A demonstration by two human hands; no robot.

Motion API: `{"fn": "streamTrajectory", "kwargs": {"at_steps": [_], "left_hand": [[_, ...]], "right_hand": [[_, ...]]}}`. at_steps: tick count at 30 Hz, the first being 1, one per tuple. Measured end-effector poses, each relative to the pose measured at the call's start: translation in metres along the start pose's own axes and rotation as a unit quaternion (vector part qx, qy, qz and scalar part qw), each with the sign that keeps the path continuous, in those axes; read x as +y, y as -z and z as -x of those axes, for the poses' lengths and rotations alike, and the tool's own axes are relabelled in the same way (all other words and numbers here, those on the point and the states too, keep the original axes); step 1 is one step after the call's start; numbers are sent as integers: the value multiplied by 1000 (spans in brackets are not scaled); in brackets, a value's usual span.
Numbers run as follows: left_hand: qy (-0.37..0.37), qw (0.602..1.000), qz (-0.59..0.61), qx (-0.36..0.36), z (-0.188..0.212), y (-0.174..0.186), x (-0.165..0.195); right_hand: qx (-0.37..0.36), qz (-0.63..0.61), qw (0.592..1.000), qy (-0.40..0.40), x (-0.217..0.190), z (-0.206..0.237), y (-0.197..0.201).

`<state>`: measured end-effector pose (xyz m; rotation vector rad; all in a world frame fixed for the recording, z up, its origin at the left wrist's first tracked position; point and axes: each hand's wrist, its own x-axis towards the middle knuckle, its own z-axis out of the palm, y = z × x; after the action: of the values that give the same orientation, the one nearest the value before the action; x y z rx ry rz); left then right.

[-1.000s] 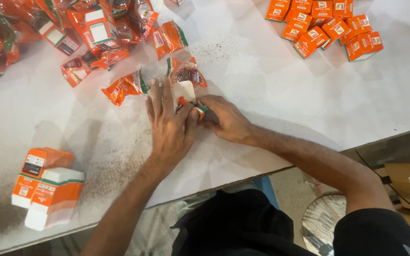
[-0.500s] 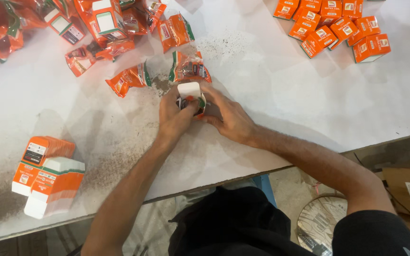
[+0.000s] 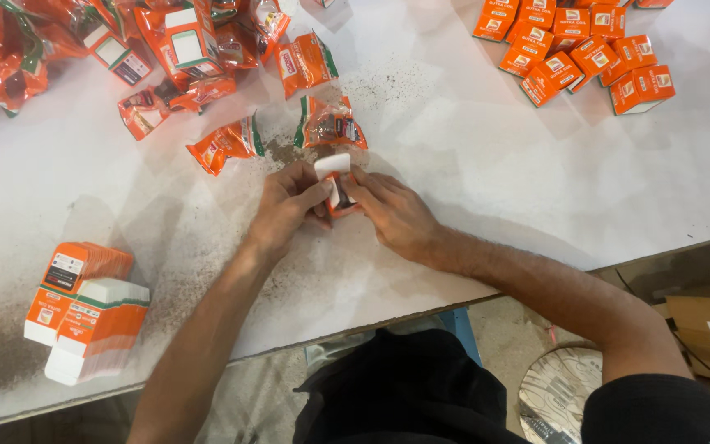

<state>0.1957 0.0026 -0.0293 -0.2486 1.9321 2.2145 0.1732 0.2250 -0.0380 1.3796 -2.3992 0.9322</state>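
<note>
Left hand (image 3: 285,205) and right hand (image 3: 392,212) both pinch a small orange carton (image 3: 336,182), white flap up, mid-tabletop (image 3: 470,197). Fingers closed around it. Orange pouches (image 3: 330,123) lie just beyond.

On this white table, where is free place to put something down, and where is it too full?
Bare table lies right of the right hand, below the orange boxes. Another free patch lies between the left hand and the flat carton stacks. The far left is crowded with orange pouches, two close above the small carton in both hands.
</note>
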Motion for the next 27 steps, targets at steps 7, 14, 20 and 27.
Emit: {"fn": "streamTrajectory", "kwargs": {"at_steps": [7, 14, 20, 27], "left_hand": [[-260, 927, -254, 90, 16, -31, -5], [-455, 793, -406, 2, 28, -13, -3], [-438, 820, -368, 4, 28, -15, 1], [-499, 673, -543, -53, 36, -11, 10]], "right_hand": [[-6, -43, 996, -80, -8, -2, 5], [7, -104, 989, -109, -4, 1, 3], [7, -99, 992, -72, -5, 0, 8], [2, -46, 999, -18, 6, 10, 0]]}}
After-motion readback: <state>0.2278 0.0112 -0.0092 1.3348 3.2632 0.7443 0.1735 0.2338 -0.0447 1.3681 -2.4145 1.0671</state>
